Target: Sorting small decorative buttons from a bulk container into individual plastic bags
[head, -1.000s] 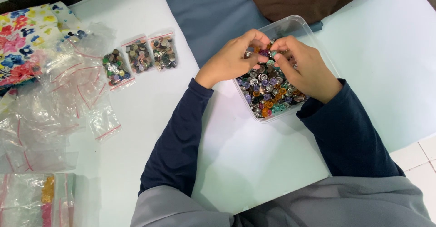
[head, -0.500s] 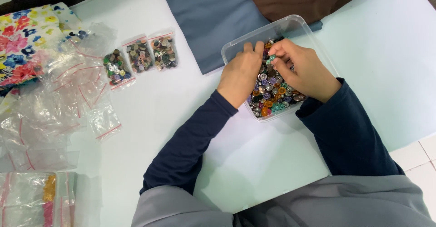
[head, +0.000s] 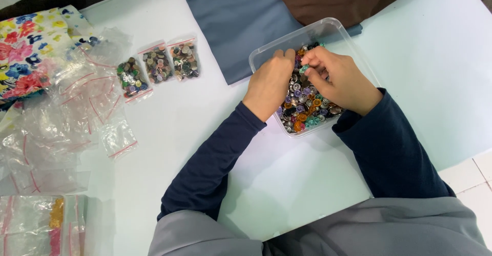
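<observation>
Clear plastic makes up the tub (head: 333,30) that everything here turns on, a shallow rectangular box lying on the pale table (head: 205,123), its long side running diagonally away from the person. It is heaped with small buttons (head: 307,105) in silver, purple, orange and teal.

Both hands are inside the tub. The left hand (head: 270,82) rests knuckles-up along the tub's near left wall, fingers curled down into the heap; whether they are closed on anything I cannot tell, since the back of the hand hides them. The right hand (head: 341,79) sits over the middle of the tub, and its thumb and fingertips are pinched narrowly on one teal button (head: 304,68), lifted just above the pile. That button lies between the two hands, close to the left hand's fingertips and nearer the tub's far end.

Left of the tub, well apart, three small filled bags (head: 157,67) lie side by side. Further left is a loose pile of empty clear bags (head: 77,112). Just beyond the tub lies folded blue-grey cloth (head: 241,15).
</observation>
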